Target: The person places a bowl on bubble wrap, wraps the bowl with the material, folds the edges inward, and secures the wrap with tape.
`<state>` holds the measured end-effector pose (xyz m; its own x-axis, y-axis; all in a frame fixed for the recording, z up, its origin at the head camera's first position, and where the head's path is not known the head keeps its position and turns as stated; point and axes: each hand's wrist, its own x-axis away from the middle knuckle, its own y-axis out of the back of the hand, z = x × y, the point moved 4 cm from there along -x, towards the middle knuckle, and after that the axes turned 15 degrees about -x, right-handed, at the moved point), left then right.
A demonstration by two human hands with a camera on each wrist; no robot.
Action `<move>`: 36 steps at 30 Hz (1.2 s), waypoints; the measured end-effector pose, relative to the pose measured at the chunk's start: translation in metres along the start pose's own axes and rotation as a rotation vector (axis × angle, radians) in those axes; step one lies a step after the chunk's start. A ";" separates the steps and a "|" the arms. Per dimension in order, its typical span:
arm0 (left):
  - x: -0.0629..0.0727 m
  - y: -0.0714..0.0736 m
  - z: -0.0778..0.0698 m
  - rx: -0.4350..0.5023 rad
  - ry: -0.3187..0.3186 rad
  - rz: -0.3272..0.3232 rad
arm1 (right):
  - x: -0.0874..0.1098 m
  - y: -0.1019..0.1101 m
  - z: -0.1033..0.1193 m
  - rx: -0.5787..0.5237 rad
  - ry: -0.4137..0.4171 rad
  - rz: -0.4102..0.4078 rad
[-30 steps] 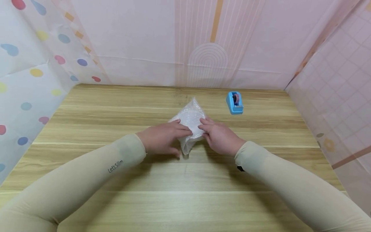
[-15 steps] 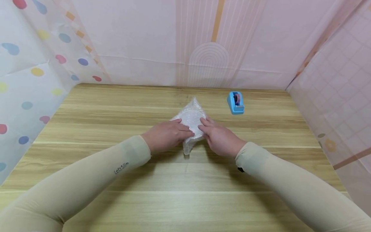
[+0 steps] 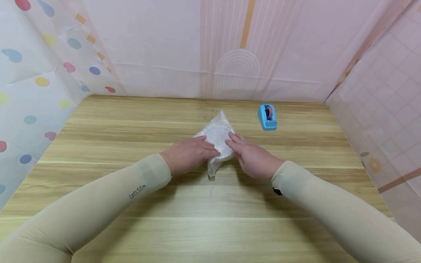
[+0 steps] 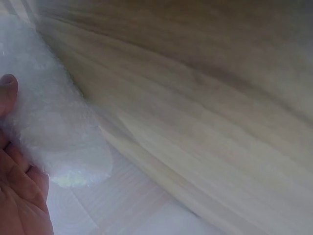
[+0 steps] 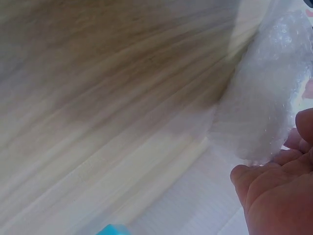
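Near the table's middle, a bubble-wrapped package (image 3: 218, 136) sits on the wood, with a faint round outline showing through. One wrap corner points to the back and another toward the front. My left hand (image 3: 190, 155) holds its left front side, fingers across the top; in the left wrist view the thumb (image 4: 7, 95) lies against the puffy side. On the right, my right hand (image 3: 253, 155) holds the other side, fingertips over the edge. The right wrist view has those fingers (image 5: 274, 188) at the wrap's edge. The wrapped thing itself cannot be made out.
A blue tape dispenser (image 3: 268, 117) with a pink roll stands at the back right of the wooden table (image 3: 210, 223). Patterned sheets (image 3: 158, 47) hang behind the table and along both sides.
My left hand has shifted slightly right and its thumb, visible a second ago, is tucked out of sight in the head view. The right hand has hardly moved; the package stays in place.
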<state>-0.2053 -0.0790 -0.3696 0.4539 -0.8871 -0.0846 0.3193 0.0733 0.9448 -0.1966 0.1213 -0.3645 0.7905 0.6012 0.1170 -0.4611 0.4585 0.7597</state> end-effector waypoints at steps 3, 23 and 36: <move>0.000 0.000 0.000 0.009 -0.001 0.013 | 0.001 0.003 -0.001 -0.025 -0.011 -0.012; -0.001 0.002 0.001 0.052 0.012 0.053 | -0.010 0.070 -0.065 0.018 -0.297 -0.334; -0.003 0.001 0.001 0.053 0.022 0.068 | -0.017 0.105 -0.114 -0.032 -0.525 -0.337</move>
<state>-0.2068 -0.0766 -0.3681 0.4915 -0.8705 -0.0256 0.2423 0.1085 0.9641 -0.3048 0.2337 -0.3601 0.9836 0.0224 0.1792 -0.1575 0.5913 0.7909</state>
